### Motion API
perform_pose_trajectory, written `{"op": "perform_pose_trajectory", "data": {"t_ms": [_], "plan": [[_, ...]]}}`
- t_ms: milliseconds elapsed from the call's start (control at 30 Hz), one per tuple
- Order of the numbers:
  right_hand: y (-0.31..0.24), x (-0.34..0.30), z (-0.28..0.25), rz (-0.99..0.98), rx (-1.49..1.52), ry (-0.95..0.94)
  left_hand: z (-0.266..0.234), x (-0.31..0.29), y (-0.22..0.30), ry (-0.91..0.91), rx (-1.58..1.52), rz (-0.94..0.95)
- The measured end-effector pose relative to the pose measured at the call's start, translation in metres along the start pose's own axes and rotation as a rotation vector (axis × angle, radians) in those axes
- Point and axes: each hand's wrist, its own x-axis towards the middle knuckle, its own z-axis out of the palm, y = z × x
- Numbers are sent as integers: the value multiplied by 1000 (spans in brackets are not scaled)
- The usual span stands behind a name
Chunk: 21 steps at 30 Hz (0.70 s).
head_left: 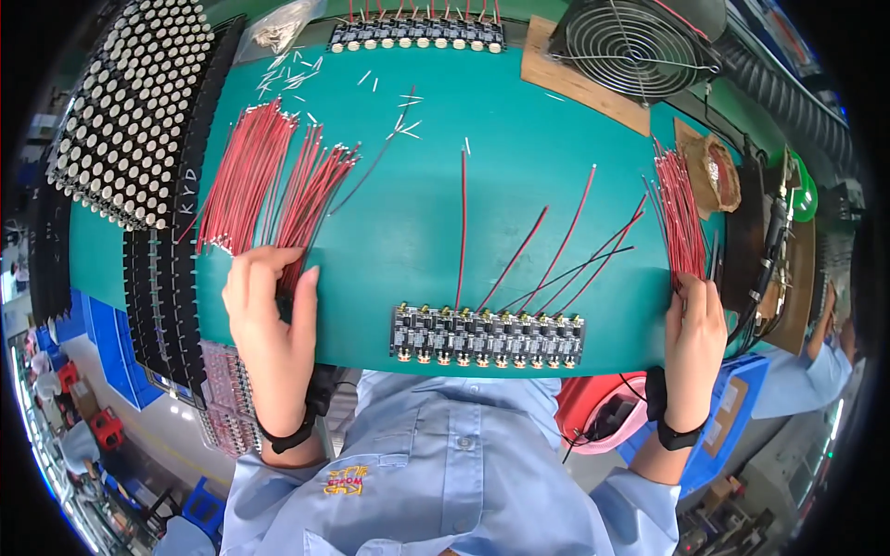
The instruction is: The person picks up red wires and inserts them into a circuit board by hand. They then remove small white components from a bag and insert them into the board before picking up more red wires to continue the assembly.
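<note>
Two fanned bundles of thin red wires [243,171] with tinned tips lie at the left of the green work mat. My left hand [269,324] bends its thumb and index finger over the lower end of the inner wire bundle [315,185]. At the right, my right hand [697,324] closes its fingertips on the lower end of another red wire bundle [679,213]. Between my hands, near the mat's front edge, lies a strip of small black circuit boards [487,338]. Several red and black wires [514,255] reach away from its far edge.
White sleeve pieces [292,74] lie scattered at the far left by a clear bag [278,28]. A second board strip [417,34] sits at the back. Trays of round white parts [134,111] border the left; a fan [638,51] and soldering iron [774,246] stand right.
</note>
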Motion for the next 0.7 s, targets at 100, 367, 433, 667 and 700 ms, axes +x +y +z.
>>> {"op": "perform_pose_trajectory", "data": {"t_ms": [100, 367, 433, 667, 700], "plan": [[1, -1, 0, 16, 26, -12, 0, 3, -3, 52, 84, 1], [-3, -15, -21, 286, 603, -33, -7, 5, -13, 3, 4, -97], [-10, -23, -19, 410, 817, -55, -3, 5, -16, -18, -33, -116], [-35, -31, -5, 494, 1584, -112, 0, 7, -25, 60, -4, -34], [-38, -31, -6, 483, 1532, -120, -1, 6, -24, 61, 2, -34]]}}
